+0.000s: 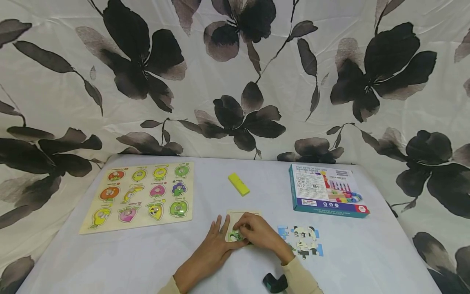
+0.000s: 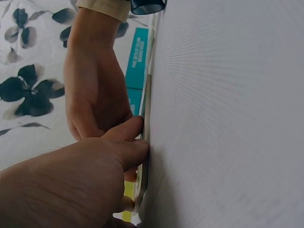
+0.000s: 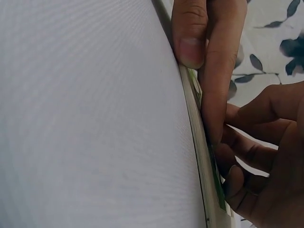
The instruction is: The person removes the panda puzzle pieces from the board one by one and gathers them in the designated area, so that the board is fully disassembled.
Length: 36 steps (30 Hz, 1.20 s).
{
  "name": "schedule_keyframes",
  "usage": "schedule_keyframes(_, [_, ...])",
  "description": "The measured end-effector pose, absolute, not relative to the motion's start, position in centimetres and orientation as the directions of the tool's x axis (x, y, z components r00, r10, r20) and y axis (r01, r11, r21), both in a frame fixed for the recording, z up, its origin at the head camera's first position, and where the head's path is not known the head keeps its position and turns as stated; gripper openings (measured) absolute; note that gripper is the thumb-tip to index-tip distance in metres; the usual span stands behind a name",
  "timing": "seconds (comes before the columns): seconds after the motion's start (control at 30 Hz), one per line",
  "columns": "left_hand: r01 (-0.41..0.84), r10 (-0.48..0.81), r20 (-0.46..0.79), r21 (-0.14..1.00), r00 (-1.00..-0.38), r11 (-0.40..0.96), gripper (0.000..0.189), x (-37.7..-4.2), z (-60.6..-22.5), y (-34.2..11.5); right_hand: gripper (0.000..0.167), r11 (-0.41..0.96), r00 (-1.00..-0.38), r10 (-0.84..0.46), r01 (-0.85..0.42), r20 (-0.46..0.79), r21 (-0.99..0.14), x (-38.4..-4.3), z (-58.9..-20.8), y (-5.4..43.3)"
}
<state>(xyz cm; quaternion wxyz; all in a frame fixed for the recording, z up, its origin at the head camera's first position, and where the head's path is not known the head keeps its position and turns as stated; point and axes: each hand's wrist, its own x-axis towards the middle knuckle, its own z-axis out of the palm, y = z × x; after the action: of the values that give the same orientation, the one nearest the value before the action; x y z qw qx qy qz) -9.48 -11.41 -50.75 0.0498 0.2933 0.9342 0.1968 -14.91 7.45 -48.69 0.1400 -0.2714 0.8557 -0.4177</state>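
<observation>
Both hands work over a small pale wooden puzzle board (image 1: 235,213) on the white table, with green printed puzzle pieces (image 1: 234,237) in its lower part. My left hand (image 1: 214,248) rests at the board's left side, fingers spread and mostly straight, its thumb lying along the near edge. Over the board, my right hand (image 1: 257,230) pinches a puzzle piece with curled fingers, which largely hide it. In the right wrist view, the right fingertips (image 3: 232,183) are right at a green piece (image 3: 217,178) on the board's edge (image 3: 194,121).
Joined panda puzzle pieces (image 1: 302,241) lie just right of the hands. A yellow block (image 1: 238,184) sits beyond the board. At the left lies a fruit puzzle board (image 1: 143,192); at the back right, a boxed set (image 1: 328,190). A black device (image 1: 275,282) is beside the right sleeve.
</observation>
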Motion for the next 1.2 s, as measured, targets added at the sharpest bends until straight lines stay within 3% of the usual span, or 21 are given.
schedule_keyframes(0.53, [0.531,0.567,0.031,0.399,-0.823,0.748,0.039,-9.61,-50.58,-11.47,0.024,0.452,-0.799,-0.598,-0.262,-0.071,-0.853,-15.49,-48.78,7.86])
schedule_keyframes(1.2, [0.553,0.576,0.053,0.363,-0.816,0.75,0.038,-9.52,-50.84,-11.49,0.022,0.41,-0.761,-0.643,-0.242,-0.091,-0.879,-15.49,-48.9,8.43])
